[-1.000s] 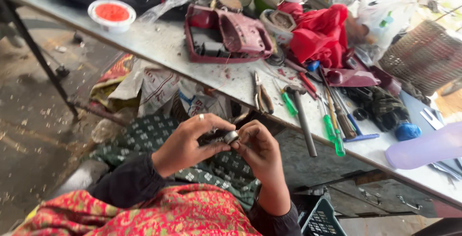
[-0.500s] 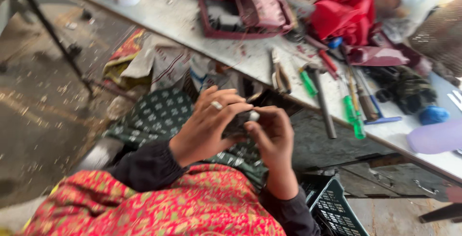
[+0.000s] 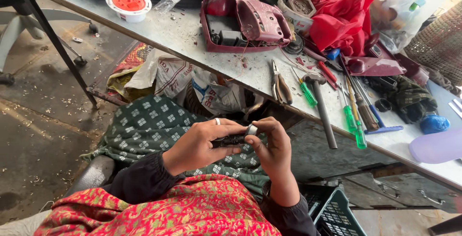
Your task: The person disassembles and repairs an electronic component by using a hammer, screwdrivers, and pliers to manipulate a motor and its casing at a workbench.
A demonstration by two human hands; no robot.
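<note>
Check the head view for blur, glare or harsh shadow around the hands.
Head view: sharp, in soft even daylight, no harsh shadows; left hand and right hand crisp around the small dark part; mild sheen on the grey table, nothing washed out.

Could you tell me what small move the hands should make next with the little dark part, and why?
Probably keep the small dark part with its silvery round end pinched in the left hand while the right hand turns that end; both hands already grip it over the lap, clear of the grey metal workbench.
</note>
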